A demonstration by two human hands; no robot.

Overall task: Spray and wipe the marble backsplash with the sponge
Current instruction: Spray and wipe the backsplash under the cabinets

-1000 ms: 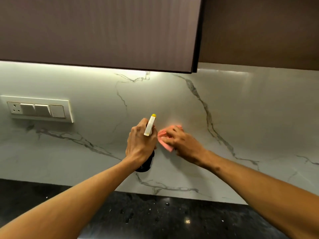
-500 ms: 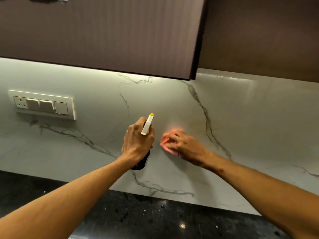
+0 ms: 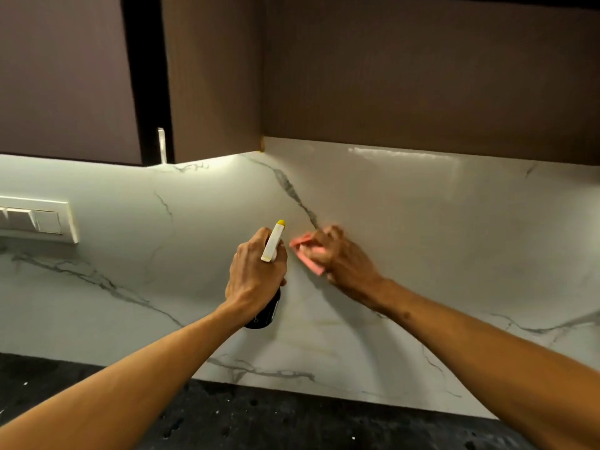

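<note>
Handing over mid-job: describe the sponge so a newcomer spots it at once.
Find the white marble backsplash below the brown cabinets and follow its dark vein down from the cabinet corner. At the vein's lower end the right hand holds the sponge against the marble. It is the only pink thing, just right of the yellow-tipped spray bottle in the left hand.

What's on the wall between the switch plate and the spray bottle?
Nothing: between switch plate and spray bottle the head view shows only bare veined marble backsplash.
</note>
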